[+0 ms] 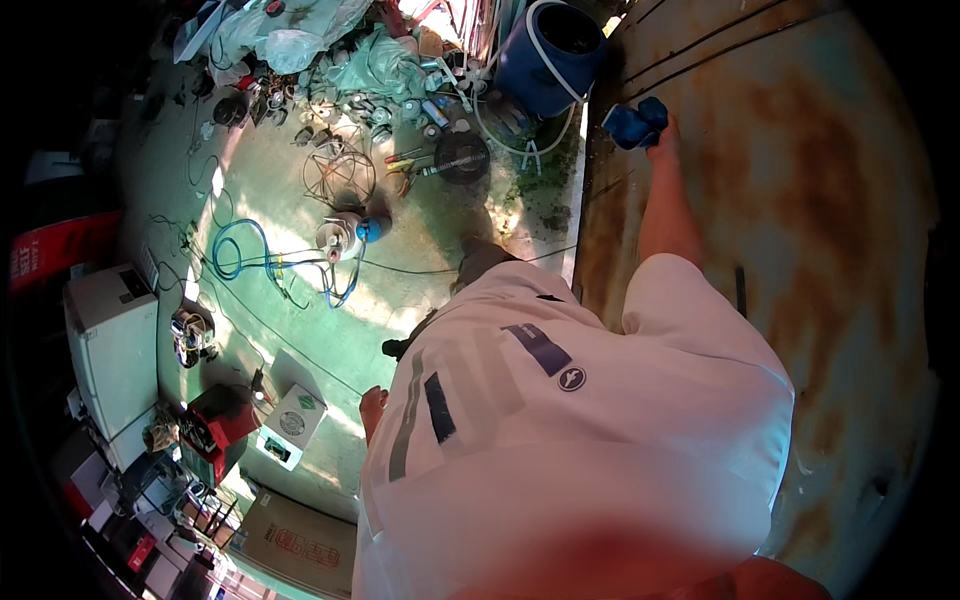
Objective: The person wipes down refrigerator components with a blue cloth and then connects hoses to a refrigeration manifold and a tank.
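My right arm stretches up along the rust-stained metal surface. At its end, my right hand is closed on a crumpled dark blue thing, perhaps cloth or gloves; I cannot make out its exact kind. Low at my other side hangs my left hand, mostly hidden by my white shirt. Its visible fingers look loosely bent and slightly apart, and nothing shows in them. Close to the blue thing stands a blue bucket with a white handle.
On the floor lie blue hoses, a small cylinder, a wire fan guard and hand tools. Clutter and plastic sheeting fill the far side. A grey case, red box and white cabinet stand left.
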Demonstrator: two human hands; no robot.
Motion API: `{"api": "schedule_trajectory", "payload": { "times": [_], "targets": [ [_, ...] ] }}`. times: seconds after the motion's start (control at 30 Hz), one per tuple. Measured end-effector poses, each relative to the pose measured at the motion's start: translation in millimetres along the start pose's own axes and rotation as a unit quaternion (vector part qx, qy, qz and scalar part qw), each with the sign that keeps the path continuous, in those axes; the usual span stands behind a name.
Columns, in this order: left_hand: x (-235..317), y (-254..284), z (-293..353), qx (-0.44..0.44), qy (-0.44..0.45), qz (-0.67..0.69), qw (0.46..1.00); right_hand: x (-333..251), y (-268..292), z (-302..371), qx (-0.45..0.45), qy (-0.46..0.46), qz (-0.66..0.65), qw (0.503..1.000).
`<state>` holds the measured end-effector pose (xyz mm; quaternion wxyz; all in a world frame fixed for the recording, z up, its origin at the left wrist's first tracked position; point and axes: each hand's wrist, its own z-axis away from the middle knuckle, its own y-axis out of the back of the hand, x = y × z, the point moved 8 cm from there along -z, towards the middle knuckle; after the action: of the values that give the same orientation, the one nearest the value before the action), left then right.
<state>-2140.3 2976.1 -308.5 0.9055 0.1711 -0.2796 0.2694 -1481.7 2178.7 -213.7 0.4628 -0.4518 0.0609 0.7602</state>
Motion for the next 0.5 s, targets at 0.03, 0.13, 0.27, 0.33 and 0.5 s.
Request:
{"api": "schedule_trajectory", "payload": {
  "times": [0.03,0.13,0.27,0.33,0.5],
  "targets": [
    [9,10,9,-0.002,-0.017,-0.046,0.999,23,0,-5,-0.009,0.003,0.011,1.000],
    [31,-1,11,-0.039,-0.073,-0.165,0.983,42,1,-43,-0.061,0.054,0.047,0.996],
    [101,-70,22,-0.037,-0.024,-0.086,0.995,44,2,-36,-0.145,0.070,0.044,0.986],
    [157,-110,37,-0.042,-0.048,-0.105,0.992,43,-17,-3,-0.148,0.080,0.091,0.982],
    [298,-263,42,-0.196,-0.175,-0.175,0.949,3,-119,126,-0.306,0.095,0.037,0.947]
  ]
}}
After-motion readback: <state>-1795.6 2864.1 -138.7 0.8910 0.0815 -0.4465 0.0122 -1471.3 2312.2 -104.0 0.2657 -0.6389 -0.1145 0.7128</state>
